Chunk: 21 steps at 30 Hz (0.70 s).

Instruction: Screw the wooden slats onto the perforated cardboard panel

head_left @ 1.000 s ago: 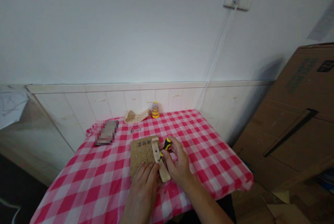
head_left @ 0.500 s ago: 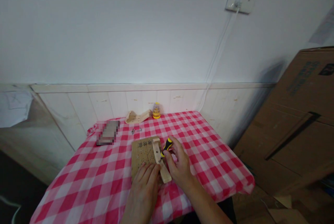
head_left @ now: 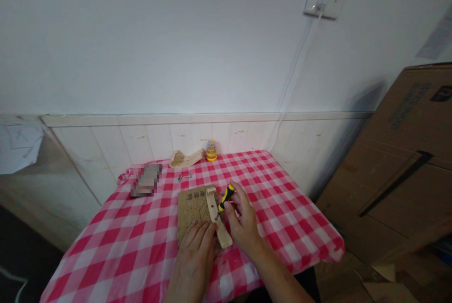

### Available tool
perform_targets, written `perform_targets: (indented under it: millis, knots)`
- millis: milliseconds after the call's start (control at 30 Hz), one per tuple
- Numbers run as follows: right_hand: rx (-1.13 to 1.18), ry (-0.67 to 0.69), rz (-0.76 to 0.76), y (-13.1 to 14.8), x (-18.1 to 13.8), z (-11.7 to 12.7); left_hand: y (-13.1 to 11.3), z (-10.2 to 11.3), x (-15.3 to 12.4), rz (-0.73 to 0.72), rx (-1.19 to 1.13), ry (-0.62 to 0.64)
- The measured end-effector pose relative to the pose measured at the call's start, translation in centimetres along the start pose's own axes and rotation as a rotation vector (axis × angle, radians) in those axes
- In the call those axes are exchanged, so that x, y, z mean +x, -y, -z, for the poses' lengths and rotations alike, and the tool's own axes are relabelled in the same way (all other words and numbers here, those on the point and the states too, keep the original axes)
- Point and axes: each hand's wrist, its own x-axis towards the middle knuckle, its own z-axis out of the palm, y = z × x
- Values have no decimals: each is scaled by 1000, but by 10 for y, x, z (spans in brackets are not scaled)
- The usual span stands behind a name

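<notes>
From where I'm standing: both hands bare. L hand (head_left: 196,250) has long-ish fingers (head_left: 201,233) & a rounded back, w/ a bare wrist (head_left: 186,290) just below it. R hand (head_left: 245,223) same build; behind it a bare forearm (head_left: 278,267), slightly thicker twd the elbow end. Only clothing I can make out = v. dark, approx. blk cloth (head_left: 308,285) below R hand, on the outer side of that forearm. Too dim to tell which garment.

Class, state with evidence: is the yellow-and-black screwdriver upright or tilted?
Tilted: in the right hand, the screwdriver slants, handle end up and rightward, tip down at the long pale wooden piece.
</notes>
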Motion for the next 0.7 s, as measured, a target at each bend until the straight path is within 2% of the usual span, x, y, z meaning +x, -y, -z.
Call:
perform_targets:
  millis: [267,700]
  knots:
    - [43,75,76,6,1,2,0,0,-2,9,-4,-9]
    - [21,-26,15,6,4,-2,-1,1,1,15,-11,-3]
